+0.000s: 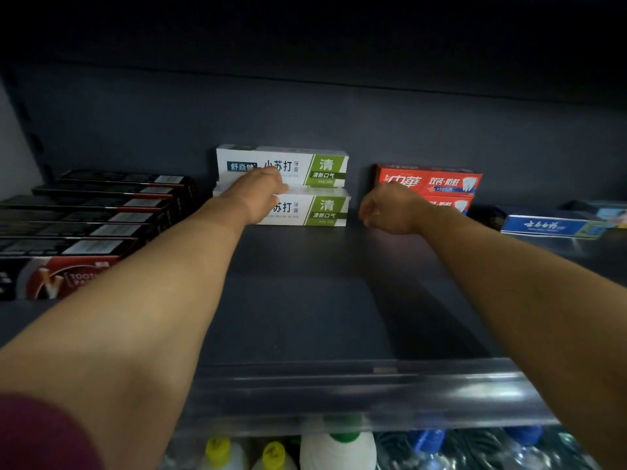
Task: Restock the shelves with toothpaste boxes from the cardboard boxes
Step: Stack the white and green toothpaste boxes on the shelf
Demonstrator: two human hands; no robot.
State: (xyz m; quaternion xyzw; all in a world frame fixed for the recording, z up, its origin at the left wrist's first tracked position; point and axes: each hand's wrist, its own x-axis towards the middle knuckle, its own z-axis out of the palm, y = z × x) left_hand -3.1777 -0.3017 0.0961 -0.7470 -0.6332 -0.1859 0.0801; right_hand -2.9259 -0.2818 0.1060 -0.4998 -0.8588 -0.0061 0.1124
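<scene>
Two white-and-green toothpaste boxes [305, 184] stacked at back of dark shelf [305, 293]; left hand [259, 195] resting against them, right hand [390, 210] curled beside red boxes [437, 186], probably empty.

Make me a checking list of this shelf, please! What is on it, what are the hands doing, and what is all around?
Surface: dark shelf, bare in the middle and front.
Job's things: two white-and-green toothpaste boxes stacked at the back; two red toothpaste boxes stacked beside them.
Clutter: black boxes in rows at left; a blue box at right.
Hands: left hand rests on the white-and-green stack; right hand curled in front of the red stack, grip unclear.
Cables: nothing seen.
Surroundings: capped bottles on the shelf below.
</scene>
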